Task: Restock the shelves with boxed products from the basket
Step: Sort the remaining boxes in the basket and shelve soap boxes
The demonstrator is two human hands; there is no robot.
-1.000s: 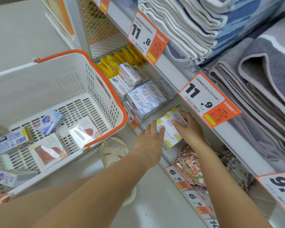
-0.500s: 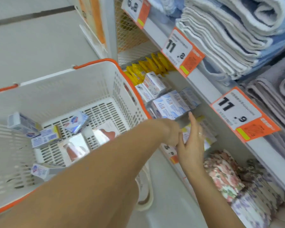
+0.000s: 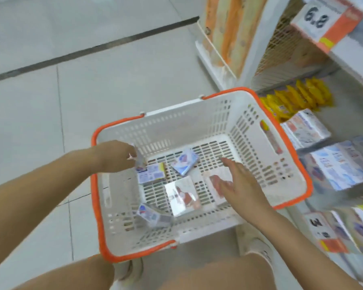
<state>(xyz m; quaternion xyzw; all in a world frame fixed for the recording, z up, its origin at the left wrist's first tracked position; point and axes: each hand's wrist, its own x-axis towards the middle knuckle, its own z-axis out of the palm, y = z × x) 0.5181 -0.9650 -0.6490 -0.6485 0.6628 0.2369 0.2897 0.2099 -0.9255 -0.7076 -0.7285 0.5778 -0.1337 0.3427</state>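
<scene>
A white basket with an orange rim [image 3: 298, 164] stands on the floor by the shelf. Several boxes lie in it: a blue-and-white box [image 3: 184, 162], one with a yellow end [image 3: 151, 174], a flat white box with a pink picture [image 3: 182, 195] and a small box near the front wall [image 3: 151, 215]. My left hand [image 3: 113, 156] is at the basket's left side, its fingers closed on a small blue-and-white box [image 3: 140, 163]. My right hand [image 3: 237, 183] hovers open, fingers spread, over a second flat pink-picture box [image 3: 215, 176].
The shelf runs along the right, with stacked blue-and-white boxes [image 3: 340, 168], yellow packets [image 3: 298, 97] and an orange price tag reading 6.8 [image 3: 323, 19]. A white mesh divider [image 3: 281, 45] stands behind. My shoes [image 3: 258, 250] are under the basket's near edge.
Both hands have left the shelf and come down into the basket. My view has swung left and down. My left hand has closed on a small box.
</scene>
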